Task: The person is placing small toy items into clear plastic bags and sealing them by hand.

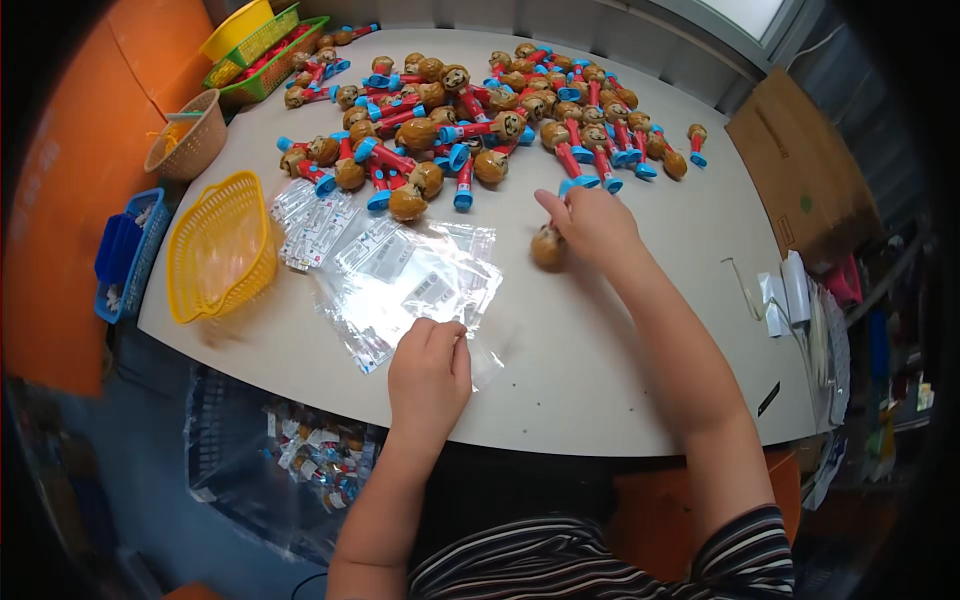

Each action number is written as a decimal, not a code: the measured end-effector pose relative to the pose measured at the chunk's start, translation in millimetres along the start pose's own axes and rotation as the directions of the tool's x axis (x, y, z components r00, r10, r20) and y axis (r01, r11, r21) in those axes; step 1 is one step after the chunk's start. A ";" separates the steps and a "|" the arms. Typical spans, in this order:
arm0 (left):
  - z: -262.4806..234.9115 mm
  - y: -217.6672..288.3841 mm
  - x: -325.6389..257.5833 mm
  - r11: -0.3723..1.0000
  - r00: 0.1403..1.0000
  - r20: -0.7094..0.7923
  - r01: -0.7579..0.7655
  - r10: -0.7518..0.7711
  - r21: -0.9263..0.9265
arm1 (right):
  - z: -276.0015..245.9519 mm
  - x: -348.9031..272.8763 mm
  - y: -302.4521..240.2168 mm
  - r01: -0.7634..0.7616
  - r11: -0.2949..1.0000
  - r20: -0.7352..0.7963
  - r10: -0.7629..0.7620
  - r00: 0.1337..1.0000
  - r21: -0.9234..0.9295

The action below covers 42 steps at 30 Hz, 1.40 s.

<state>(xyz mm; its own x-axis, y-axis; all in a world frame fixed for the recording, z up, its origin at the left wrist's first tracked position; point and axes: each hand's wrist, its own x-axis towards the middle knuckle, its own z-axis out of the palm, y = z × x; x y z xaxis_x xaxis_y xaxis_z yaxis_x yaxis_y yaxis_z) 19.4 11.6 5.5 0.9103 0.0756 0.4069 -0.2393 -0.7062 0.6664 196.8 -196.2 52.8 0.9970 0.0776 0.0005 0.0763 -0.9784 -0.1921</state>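
Note:
My right hand [598, 228] is closed around a toy figure dispenser with a round brown head [547, 247]; the fingers hide most of its body. My left hand [430, 368] has its fingers curled together at the near edge of a stack of clear printed plastic bags [420, 285]. Clear plastic shows beside its fingertips, but I cannot tell whether they grip it. Beyond both hands lies a large heap of similar dispensers [415, 133], with brown heads, red stems and blue feet.
A yellow basket [185, 285] stands left of the bags, with a blue basket [150, 260], a tan basket [205, 140] and stacked baskets [290, 65] along that side. A cardboard box [800, 170] is at right. Below the table's left edge is a bin [215, 470] of packed pieces.

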 end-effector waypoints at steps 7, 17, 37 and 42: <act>-3.2 -0.4 2.6 1.000 1.000 -0.005 -0.024 0.024 -0.011 | 9.3 -6.8 25.2 0.419 0.903 -0.027 -0.424 0.905 -0.095; -4.0 0.9 1.0 0.999 0.999 -0.015 -0.046 0.046 0.003 | 33.2 2.0 6.2 0.775 0.613 -0.194 -0.787 0.585 -0.153; 6.9 13.3 13.6 0.990 0.996 -0.027 -0.084 0.081 -0.113 | 21.0 -191.9 -1.7 0.467 0.822 -0.262 -0.396 0.880 0.326; 7.0 16.4 17.4 0.975 0.979 -0.051 -0.201 0.197 -0.098 | 28.0 -186.9 -12.0 0.568 0.822 -0.402 -0.534 0.744 -0.041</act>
<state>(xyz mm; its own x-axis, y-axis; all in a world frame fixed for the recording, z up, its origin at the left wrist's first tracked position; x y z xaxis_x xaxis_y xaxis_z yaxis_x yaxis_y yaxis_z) 33.7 -3.6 19.1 0.8269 -0.0293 0.5615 -0.4494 -0.6348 0.6286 9.2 -193.6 27.6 0.7070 0.5031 0.4971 0.6292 -0.7684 -0.1173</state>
